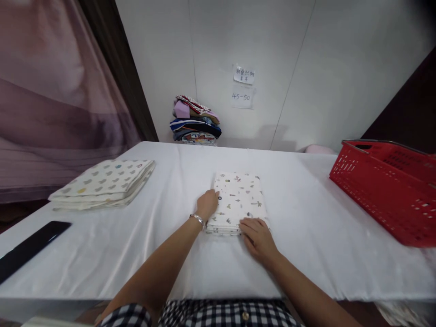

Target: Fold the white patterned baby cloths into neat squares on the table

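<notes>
On the white table (pixel 306 213), we press our left hand (pixel 207 204) and right hand (pixel 258 237), open and apart, onto the fully folded patterned cloth (pixel 238 200).

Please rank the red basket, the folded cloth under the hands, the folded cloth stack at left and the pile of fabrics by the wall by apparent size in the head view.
1. red basket
2. cloth stack at left
3. folded cloth under the hands, not far behind
4. pile of fabrics by the wall, though it lies farthest away

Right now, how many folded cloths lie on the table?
2. One patterned cloth at the centre under both hands, left hand and right hand; one cloth at the table's left. More fabrics are stacked behind, by the wall.
</notes>
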Tool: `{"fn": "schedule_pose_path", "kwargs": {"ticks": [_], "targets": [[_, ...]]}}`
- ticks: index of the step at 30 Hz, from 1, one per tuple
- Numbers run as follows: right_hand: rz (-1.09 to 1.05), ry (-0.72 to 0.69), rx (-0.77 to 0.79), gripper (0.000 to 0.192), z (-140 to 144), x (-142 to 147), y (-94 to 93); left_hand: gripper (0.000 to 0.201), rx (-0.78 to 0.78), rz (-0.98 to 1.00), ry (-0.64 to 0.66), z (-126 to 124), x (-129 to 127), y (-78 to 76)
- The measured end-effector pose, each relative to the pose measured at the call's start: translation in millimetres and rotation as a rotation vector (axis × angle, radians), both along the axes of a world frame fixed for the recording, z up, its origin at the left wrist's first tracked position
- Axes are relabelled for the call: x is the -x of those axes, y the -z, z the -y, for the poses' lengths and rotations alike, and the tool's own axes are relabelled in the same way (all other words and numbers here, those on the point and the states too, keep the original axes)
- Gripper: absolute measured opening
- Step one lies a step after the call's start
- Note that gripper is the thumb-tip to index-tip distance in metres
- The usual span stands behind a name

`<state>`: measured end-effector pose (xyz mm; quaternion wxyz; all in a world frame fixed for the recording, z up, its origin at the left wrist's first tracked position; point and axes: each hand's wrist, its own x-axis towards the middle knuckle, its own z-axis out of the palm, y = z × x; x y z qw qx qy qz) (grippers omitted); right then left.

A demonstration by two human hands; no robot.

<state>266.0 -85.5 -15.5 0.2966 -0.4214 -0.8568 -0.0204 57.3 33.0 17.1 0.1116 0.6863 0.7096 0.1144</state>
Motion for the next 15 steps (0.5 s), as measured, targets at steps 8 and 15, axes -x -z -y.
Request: {"fn": "schedule_pose_path", "kwargs": {"ticks": [8, 15], "targets": [[-0.051, -0.005, 0.044, 0.03, -0.2, 3.2, -2.5, 0.049, 0.02, -0.006, -0.042, -22.3, 0.9, -5.6], [-0.052, -0.018, 0.054, 0.033, -0.8, 2.6, -3.6, 0.04, 0.023, -0.023, -0.045, -53.4, -9.2, 0.2]]}}
